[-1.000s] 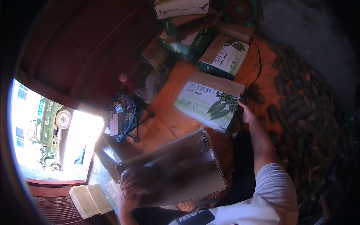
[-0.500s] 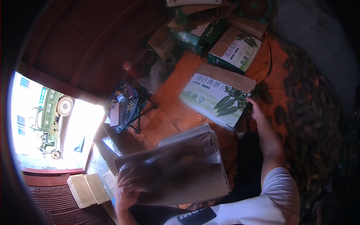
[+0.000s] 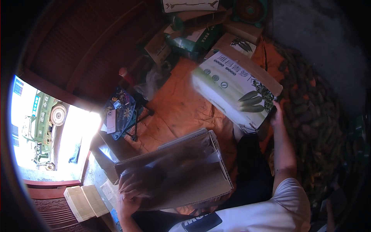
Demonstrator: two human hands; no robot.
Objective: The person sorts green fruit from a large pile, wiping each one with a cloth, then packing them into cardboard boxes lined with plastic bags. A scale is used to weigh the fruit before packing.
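My right hand (image 3: 276,114) is closed on the right end of a white-and-green printed carton (image 3: 228,83) with pictures of long green radishes. The carton is tilted, and it overlaps another printed carton behind it. My left hand (image 3: 129,190) grips the left edge of an open brown cardboard box (image 3: 201,189), fingers over the rim and inside. The box's opening faces me. Its inside is dark, with a sheen like clear plastic, and I cannot make out the contents.
An orange sheet (image 3: 174,100) covers the floor. Many long radishes (image 3: 313,127) are piled on the right. A folding stool (image 3: 123,112) bears a phone (image 3: 111,121). More cartons (image 3: 193,38) stand at the back, and brown boxes (image 3: 85,202) lie lower left. A green vehicle (image 3: 46,120) is outside the doorway.
My right hand has shifted the printed carton right and up, tilting it so that it covers more of the carton behind. My left hand stays on the brown box. The view has turned slightly.
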